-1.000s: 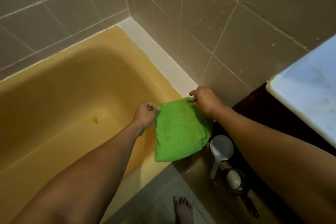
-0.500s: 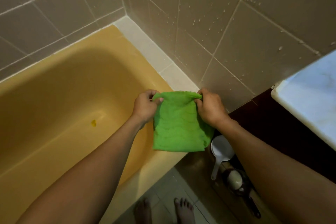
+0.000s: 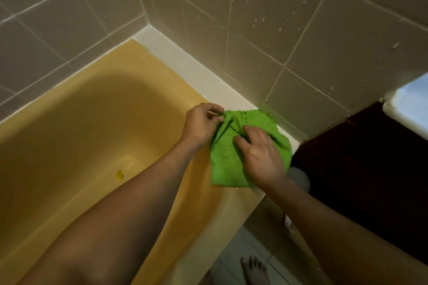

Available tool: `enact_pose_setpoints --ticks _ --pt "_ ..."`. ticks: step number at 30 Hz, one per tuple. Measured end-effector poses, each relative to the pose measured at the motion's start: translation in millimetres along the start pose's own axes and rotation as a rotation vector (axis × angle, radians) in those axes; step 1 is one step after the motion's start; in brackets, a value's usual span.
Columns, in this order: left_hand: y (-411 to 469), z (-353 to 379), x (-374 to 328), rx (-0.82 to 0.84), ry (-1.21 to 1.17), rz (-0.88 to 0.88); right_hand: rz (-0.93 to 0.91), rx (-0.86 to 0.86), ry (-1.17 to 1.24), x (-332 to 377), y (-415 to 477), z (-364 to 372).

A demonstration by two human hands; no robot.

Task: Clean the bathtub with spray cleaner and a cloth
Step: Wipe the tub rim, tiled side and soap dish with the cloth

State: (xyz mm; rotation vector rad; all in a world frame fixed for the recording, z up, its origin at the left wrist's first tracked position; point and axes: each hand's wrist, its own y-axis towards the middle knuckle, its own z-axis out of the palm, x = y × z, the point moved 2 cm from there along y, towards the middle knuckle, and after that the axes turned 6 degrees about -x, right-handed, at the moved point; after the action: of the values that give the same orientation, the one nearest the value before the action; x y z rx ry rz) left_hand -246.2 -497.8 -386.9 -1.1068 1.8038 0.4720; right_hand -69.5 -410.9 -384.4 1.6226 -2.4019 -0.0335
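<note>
Bathtub, yellow, fills the left side, with a small dark yellow spot on its floor. A white ledge runs along the bathtub's far edge, below the tiled wall, which is speckled with droplets. At the bathtub's right end the left hand is over the rim, its fingers curled tight and pinching the bunched upper left edge of the green cloth. The cloth lies spread on the bathtub's rim at that right-end corner, and its top edge reaches the white ledge. The right hand rests palm down on the cloth's middle, fingers loosely spread and only lightly bent, clasping nothing. Just right of the bathtub's end, a pale round object shows below the right wrist, against a dark cabinet. On the floor in front of the bathtub is a bare foot.
</note>
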Motion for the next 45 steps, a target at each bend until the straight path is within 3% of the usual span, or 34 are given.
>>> enact_pose_setpoints --ticks 4,8,10,15,16,19,20,25,33,45 --pt "6.8 4.4 11.1 0.222 0.288 0.181 0.264 0.038 -0.006 -19.4 -4.0 12.8" --pt "11.0 10.5 16.8 0.233 0.376 0.236 0.568 -0.147 -0.011 -41.2 -7.0 -8.7" --pt "8.1 11.8 11.2 0.224 0.360 0.252 0.648 -0.127 0.014 -44.0 -4.2 -20.9" --pt "-0.1 18.0 2.2 0.320 0.495 0.307 0.489 0.094 0.115 -40.8 11.0 -23.1" --pt "1.7 19.0 5.3 0.293 0.478 0.321 0.459 0.077 0.150 -41.4 10.9 -22.3" --pt "6.0 17.3 16.7 0.093 0.284 0.316 0.455 -0.241 0.250 -33.0 -3.1 -24.0" --pt "4.6 16.9 17.0 0.042 0.229 0.294 0.444 -0.258 0.259 -25.2 -7.3 -20.1" --pt "-5.9 27.0 10.5 0.107 0.101 0.241 0.387 0.100 0.060 -14.8 -21.6 31.1" --pt "-13.1 36.8 2.1 0.230 0.118 0.329 0.501 0.133 -0.014 -24.8 -47.7 37.2" --pt "50.6 0.3 29.4 -0.133 0.432 0.336 0.250 0.102 -0.074 5.9 54.1 63.0"
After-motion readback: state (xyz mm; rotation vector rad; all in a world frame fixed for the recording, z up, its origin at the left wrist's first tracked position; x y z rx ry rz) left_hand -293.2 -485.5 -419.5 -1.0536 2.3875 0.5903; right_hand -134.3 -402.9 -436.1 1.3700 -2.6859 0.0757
